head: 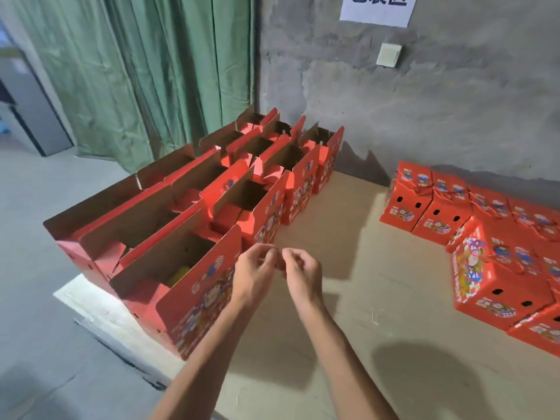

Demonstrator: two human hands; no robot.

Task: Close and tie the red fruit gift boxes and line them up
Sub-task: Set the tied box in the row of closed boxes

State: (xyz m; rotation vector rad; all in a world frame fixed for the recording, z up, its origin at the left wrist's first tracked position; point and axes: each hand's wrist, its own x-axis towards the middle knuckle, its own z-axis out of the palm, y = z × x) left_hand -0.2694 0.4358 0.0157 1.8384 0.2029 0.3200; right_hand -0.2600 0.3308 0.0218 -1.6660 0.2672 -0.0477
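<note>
Open red boxes (194,268) stand left; tied red boxes (497,268) line the right

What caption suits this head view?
Two hands, left and right, meet between open red boxes and closed, tied boxes on cardboard.

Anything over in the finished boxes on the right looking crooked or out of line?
Yes: one closed box in the right group sits turned at an angle, out of square with the closed boxes lined up along the wall. No damage visible.
</note>
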